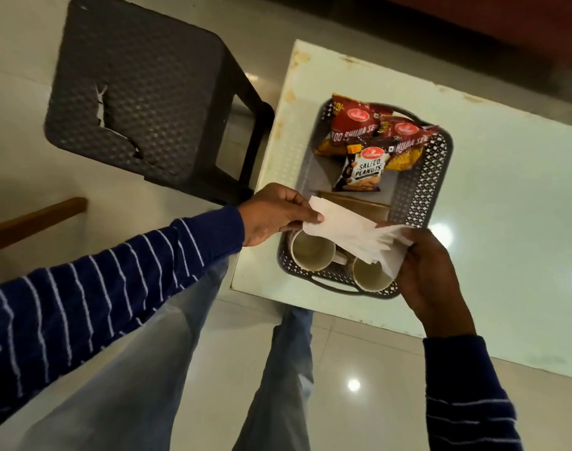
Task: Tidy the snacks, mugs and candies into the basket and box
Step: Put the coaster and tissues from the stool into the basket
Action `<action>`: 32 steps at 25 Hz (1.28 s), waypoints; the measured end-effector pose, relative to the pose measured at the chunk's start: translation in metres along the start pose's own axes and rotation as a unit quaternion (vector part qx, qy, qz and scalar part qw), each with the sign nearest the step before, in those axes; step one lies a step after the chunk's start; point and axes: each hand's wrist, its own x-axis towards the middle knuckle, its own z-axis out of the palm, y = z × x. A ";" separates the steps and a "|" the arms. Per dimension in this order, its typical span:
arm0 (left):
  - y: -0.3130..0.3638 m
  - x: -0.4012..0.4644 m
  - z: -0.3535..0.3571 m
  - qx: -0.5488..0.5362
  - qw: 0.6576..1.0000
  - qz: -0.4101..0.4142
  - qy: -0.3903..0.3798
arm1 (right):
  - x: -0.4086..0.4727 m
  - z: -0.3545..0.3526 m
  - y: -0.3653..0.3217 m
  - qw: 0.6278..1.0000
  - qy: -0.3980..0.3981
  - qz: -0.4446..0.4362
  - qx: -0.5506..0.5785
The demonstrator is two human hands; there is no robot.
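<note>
A dark perforated basket (pixel 436 177) stands on the white table (pixel 506 190). At its far end lie two red snack packets (pixel 353 122) and a salted peanuts packet (pixel 364 172). A flat brown box (pixel 366 206) sits in the middle, partly hidden. Two cream mugs (pixel 312 250) (pixel 372 275) stand at the near end. Above the mugs I hold a bunch of white paper napkins (pixel 353 234): my left hand (pixel 275 219) pinches one end, and my right hand (pixel 431 275) grips the fanned other end.
A dark plastic stool (pixel 141 92) with a cracked seat stands left of the table on the glossy tiled floor. A wooden rail (pixel 34 221) shows at the left edge. My legs stand against the table's near edge.
</note>
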 end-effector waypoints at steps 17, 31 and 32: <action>-0.005 0.039 0.043 0.135 0.978 0.007 0.162 | 0.063 -0.023 0.013 0.965 0.127 -0.089 -0.210; -0.070 -0.048 0.084 0.126 0.859 0.174 0.465 | 0.026 -0.077 -0.062 0.822 0.106 -0.278 -0.486; -0.085 -0.057 0.096 0.067 0.859 0.148 0.486 | 0.027 -0.075 -0.076 0.804 0.091 -0.295 -0.508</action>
